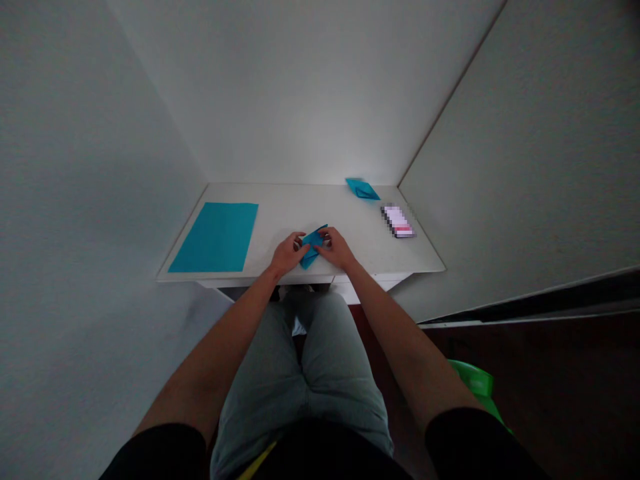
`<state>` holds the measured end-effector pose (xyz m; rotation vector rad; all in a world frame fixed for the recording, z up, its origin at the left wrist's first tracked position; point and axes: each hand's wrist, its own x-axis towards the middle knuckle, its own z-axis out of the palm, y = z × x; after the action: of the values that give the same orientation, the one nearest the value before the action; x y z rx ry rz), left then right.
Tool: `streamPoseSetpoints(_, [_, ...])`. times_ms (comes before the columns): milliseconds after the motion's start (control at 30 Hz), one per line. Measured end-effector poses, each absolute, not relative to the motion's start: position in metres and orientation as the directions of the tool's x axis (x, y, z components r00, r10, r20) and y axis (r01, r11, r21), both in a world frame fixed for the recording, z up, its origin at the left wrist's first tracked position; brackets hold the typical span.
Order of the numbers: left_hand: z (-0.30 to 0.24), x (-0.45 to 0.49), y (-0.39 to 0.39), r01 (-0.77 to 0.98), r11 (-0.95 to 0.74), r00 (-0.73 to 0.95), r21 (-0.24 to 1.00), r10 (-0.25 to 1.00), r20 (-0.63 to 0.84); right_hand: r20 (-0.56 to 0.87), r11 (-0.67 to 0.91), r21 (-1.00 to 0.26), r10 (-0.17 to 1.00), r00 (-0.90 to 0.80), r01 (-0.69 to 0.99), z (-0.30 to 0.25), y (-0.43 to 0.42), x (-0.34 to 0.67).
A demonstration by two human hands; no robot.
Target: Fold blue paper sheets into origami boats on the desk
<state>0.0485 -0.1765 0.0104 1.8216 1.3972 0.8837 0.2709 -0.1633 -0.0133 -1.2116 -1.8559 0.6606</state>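
Between my two hands, close to the front edge of the white desk, is a partly folded piece of blue paper. My left hand grips its left side, thumb on top and fingers curled. On the opposite side my right hand pinches the paper between thumb and fingers. A pointed end of the paper sticks out above my fingers and another below. Part of the folds is covered by my fingertips.
A flat blue sheet lies at the desk's left. Toward the back right sits a folded blue paper boat, with a phone nearer me. Walls border the desk behind and at both sides. Something green stands low at right.
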Motion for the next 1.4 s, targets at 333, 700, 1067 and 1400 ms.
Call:
streamPoseSetpoints(333, [0.009, 0.042, -0.178, 0.491, -0.196, 0.19, 0.849, 0.975, 0.116, 0.323, 0.309, -0.758, 0.943, -0.08, 0.575, -0.016, -0.157, 0.273])
streamPoseSetpoints(700, [0.009, 0.041, -0.179, 0.548, -0.383, 0.363, 0.744, 0.91, 0.201, 0.215, 0.127, -0.683, 0.976, 0.032, 0.72, -0.012, -0.144, 0.262])
streamPoseSetpoints(1067, [0.001, 0.044, -0.175, 0.559, -0.362, 0.263, 0.746, 0.931, 0.254, 0.235, 0.17, -0.924, 0.959, 0.157, 0.342, -0.013, -0.139, 0.27])
streamPoseSetpoints(1400, [0.02, 0.067, -0.176, 0.638, -0.149, 0.122, 0.756, 0.988, 0.092, 0.219, 0.201, -0.966, 0.971, 0.098, 0.165, -0.004, -0.148, 0.275])
